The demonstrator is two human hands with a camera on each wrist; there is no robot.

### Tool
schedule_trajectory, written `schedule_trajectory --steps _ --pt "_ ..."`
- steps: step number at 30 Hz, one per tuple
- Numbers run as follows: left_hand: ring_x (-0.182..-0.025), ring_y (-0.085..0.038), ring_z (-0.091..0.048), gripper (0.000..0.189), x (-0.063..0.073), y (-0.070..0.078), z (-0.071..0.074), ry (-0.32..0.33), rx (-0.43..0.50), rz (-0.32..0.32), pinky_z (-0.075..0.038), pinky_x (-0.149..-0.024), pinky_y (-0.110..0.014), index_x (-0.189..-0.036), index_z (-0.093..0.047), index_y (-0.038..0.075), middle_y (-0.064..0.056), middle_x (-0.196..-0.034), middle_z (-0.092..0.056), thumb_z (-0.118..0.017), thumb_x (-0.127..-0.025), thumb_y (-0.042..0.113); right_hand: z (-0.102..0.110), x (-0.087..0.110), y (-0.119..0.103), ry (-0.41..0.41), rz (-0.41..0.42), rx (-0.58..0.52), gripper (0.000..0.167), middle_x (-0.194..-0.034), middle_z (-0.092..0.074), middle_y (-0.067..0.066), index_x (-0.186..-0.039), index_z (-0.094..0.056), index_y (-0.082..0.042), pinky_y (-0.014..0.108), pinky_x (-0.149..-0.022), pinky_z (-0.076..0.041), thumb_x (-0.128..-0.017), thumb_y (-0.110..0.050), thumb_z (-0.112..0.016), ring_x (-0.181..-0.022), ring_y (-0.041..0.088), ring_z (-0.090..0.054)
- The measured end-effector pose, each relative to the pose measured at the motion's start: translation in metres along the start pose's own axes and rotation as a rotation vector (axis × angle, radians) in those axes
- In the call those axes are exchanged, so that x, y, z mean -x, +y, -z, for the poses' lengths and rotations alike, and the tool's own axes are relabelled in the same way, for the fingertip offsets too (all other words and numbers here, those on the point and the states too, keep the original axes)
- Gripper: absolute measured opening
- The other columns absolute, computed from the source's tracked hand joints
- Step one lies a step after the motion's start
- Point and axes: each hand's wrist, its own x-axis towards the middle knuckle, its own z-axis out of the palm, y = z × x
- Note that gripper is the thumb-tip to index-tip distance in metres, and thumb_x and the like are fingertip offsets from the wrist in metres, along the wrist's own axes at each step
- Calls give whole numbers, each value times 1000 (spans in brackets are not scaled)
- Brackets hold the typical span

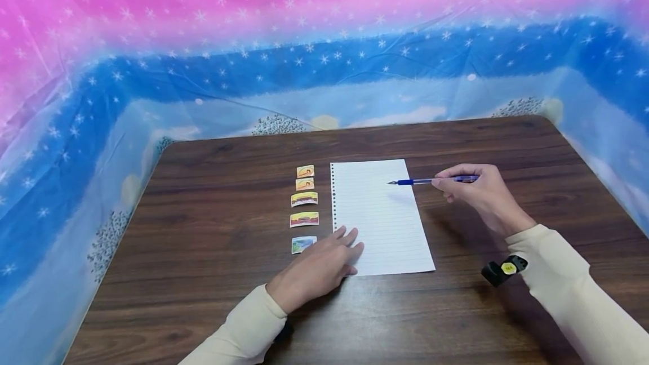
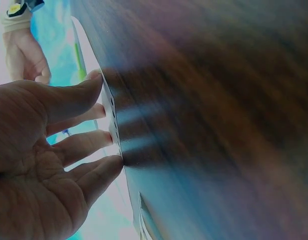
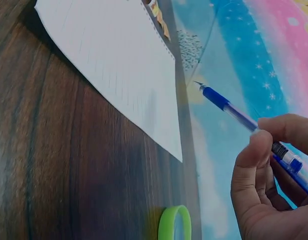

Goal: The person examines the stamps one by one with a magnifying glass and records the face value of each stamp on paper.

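My right hand [image 1: 479,190] pinches a slim clear-and-blue plastic pen [image 3: 238,115], probably light and stiff, best held nearer the tip, above white ruled paper [image 1: 377,213]; my left hand [image 1: 321,261], fingers loosely extended, touches the sheet's edge.

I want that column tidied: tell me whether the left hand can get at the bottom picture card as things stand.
Probably yes: the left hand rests at the left edge of the lined sheet, right beside the bottom picture card, and nothing visible stands between them.
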Motion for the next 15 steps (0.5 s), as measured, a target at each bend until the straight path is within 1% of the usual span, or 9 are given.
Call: schedule_trajectory --steps 2,3,6,8,10,13,15 --pt "-139 -39 -45 40 -1 0 0 11 -12 -11 -38 -114 -42 -136 -63 5 -22 -148 -51 -66 -100 21 -2 -2 -2 7 5 3 39 -86 -71 7 -110 -73 1 32 -71 -53 -88 -30 -82 -71 19 -63" --pt "-139 -39 -45 40 -1 0 0 13 -14 -12 -38 -114 -42 -136 -63 5 -22 -148 -51 -66 -100 21 -2 -2 -2 2 20 -5 37 -84 -70 5 -110 -74 1 32 -69 -52 -89 -28 -81 -70 18 -61" --pt "-140 -39 -44 41 -1 0 0 8 -9 -7 -36 -115 -42 -137 -62 5 -21 -148 -50 -65 -101 22 -5 -5 -4 -7 49 -7 35 -83 -70 4 -109 -74 1 32 -65 -51 -89 -27 -81 -69 17 -59" --pt "-140 -39 -44 41 -1 1 0 5 -3 -5 -36 -115 -43 -138 -62 5 -21 -149 -50 -65 -101 22 -7 -6 -5 -6 57 -22 32 -84 -69 3 -108 -75 0 32 -65 -51 -89 -25 -81 -69 17 -59" --pt "-140 -39 -44 42 -2 2 0 2 3 4 -37 -114 -44 -139 -61 5 -21 -149 -50 -65 -101 23 -10 -7 -7 -18 65 -36 32 -88 -70 6 -109 -75 1 32 -66 -52 -90 -24 -80 -71 18 -58" --pt "-140 -39 -44 42 -2 4 0 2 6 14 -40 -112 -45 -138 -61 6 -20 -149 -50 -65 -101 23 -15 -10 -10 -21 54 -72 32 -89 -70 8 -108 -75 0 32 -67 -51 -89 -24 -81 -72 20 -57" --pt "-140 -38 -44 42 -3 5 0 -6 8 25 -39 -112 -45 -139 -61 6 -20 -150 -49 -65 -101 24 -17 -11 -12 -32 56 -85 32 -89 -70 8 -109 -74 1 32 -65 -50 -90 -25 -80 -72 20 -56"
